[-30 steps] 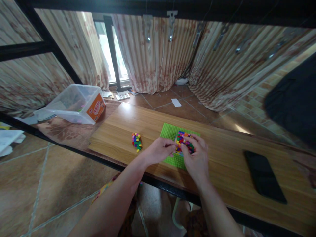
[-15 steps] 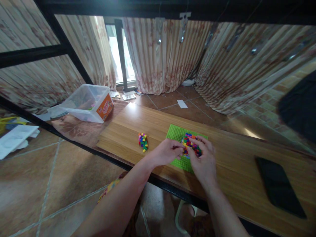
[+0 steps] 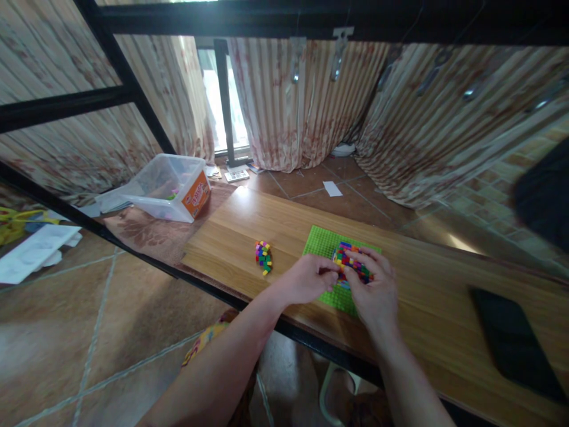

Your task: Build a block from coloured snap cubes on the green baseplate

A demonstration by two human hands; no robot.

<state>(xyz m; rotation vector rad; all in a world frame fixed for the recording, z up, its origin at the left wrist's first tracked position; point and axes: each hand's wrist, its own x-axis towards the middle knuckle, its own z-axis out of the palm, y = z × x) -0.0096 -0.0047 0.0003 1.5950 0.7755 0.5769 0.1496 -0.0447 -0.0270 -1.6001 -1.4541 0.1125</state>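
A green building-block baseplate [image 3: 316,242] lies on the wooden board. On it stands a block build [image 3: 344,254] of many small coloured bricks, partly covered by my fingers. My right hand [image 3: 376,284] is wrapped over the build's right side, with thumb and fingers on its top and near edge. At the left side of the build, my left hand [image 3: 311,277] has its thumb and fingers pinched together. Whatever sits in that pinch is too small or hidden to name. Left of the baseplate lies a small cluster of coloured bricks [image 3: 264,257].
A black phone-like slab [image 3: 515,341] lies at the board's right. Beyond its left end stands a clear plastic bin [image 3: 155,201] with an orange label. A dark metal bar [image 3: 267,24] crosses overhead, and striped curtains [image 3: 306,107] hang behind.
The whole view has shifted slightly, so things appear a little further right. Both hands stay at the block build, with the left pinch still at its left side.
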